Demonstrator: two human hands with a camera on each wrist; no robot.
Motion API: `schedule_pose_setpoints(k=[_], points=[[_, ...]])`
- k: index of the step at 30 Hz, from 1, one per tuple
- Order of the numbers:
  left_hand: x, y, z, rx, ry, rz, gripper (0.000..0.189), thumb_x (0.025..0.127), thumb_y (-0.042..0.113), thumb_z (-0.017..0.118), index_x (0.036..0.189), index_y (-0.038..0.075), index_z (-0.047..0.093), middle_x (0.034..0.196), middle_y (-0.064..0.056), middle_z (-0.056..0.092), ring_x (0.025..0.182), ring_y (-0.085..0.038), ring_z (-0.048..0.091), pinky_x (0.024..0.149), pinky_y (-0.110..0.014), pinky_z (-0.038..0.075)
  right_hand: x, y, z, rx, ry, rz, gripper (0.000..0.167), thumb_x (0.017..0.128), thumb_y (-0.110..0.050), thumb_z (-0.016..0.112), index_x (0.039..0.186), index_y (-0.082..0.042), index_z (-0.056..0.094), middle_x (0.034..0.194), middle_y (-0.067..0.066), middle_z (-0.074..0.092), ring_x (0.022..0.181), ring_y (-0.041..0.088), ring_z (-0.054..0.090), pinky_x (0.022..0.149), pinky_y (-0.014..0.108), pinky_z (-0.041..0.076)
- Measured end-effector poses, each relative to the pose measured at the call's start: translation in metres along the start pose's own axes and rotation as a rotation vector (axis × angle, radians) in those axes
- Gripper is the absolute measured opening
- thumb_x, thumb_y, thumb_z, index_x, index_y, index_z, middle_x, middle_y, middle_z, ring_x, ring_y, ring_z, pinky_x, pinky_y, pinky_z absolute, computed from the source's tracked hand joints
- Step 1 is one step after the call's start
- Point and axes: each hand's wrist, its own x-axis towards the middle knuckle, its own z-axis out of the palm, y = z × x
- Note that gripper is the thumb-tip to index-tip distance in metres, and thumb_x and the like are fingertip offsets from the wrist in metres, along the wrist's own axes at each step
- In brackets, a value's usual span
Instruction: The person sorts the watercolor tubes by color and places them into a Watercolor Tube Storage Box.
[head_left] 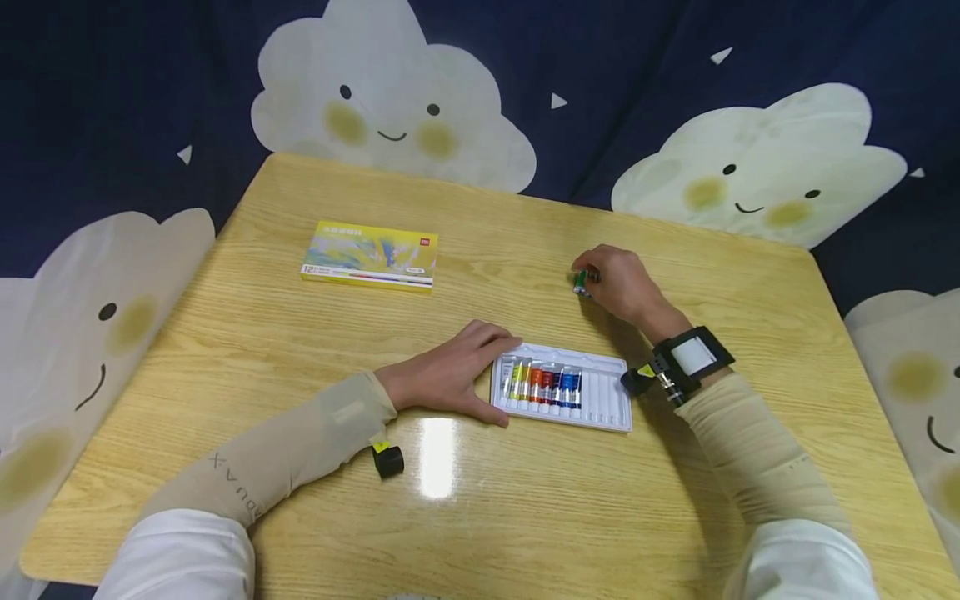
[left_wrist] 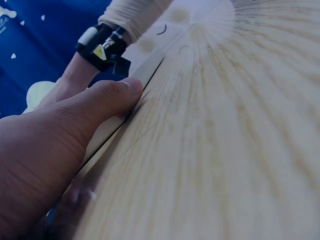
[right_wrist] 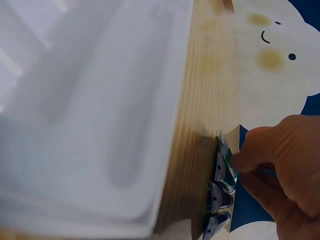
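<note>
Out past the tray (head_left: 604, 397), the right hand (head_left: 619, 282) has a green tube (head_left: 581, 282) pinched; the left hand (head_left: 454, 372) grips the tray's nearer end, its long axis running from there across toward the right hand's side.

White glare on table (head_left: 525, 517), soft shadow beside right sleeve (head_left: 757, 458), wrist views dimmer, bluish, near tray (right_wrist: 105, 100) blurred
</note>
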Motion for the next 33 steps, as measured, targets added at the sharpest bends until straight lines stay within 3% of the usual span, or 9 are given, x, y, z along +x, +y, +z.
schedule_pose_setpoints(k=[7, 22, 33], points=[[0.000, 0.000, 0.000, 0.008, 0.001, 0.001, 0.113, 0.077, 0.069, 0.080, 0.163, 0.013, 0.032, 0.160, -0.006, 0.038, 0.146, -0.022, 0.035, 0.122, -0.041, 0.040, 0.005, 0.000, 0.001, -0.035, -0.025, -0.040, 0.028, 0.084, 0.006, 0.070, 0.110, -0.002, 0.076, 0.112, 0.018, 0.074, 0.105, 0.032, 0.069, 0.094, 0.049, 0.056], [0.000, 0.000, 0.000, 0.008, 0.007, 0.007, 0.112, 0.077, 0.068, 0.081, 0.162, 0.012, 0.033, 0.160, -0.007, 0.039, 0.145, -0.022, 0.035, 0.121, -0.041, 0.040, 0.009, -0.006, 0.003, -0.105, -0.059, -0.115, 0.025, 0.087, 0.002, 0.075, 0.111, -0.003, 0.077, 0.114, 0.016, 0.076, 0.109, 0.034, 0.069, 0.099, 0.049, 0.055], [-0.001, -0.001, 0.000, 0.003, 0.003, 0.002, 0.113, 0.077, 0.069, 0.080, 0.162, 0.013, 0.032, 0.160, -0.006, 0.038, 0.145, -0.021, 0.035, 0.121, -0.041, 0.039, 0.013, -0.008, 0.007, -0.128, -0.066, -0.178, 0.026, 0.089, 0.009, 0.067, 0.110, -0.001, 0.077, 0.112, 0.017, 0.077, 0.109, 0.034, 0.070, 0.099, 0.049, 0.055]])
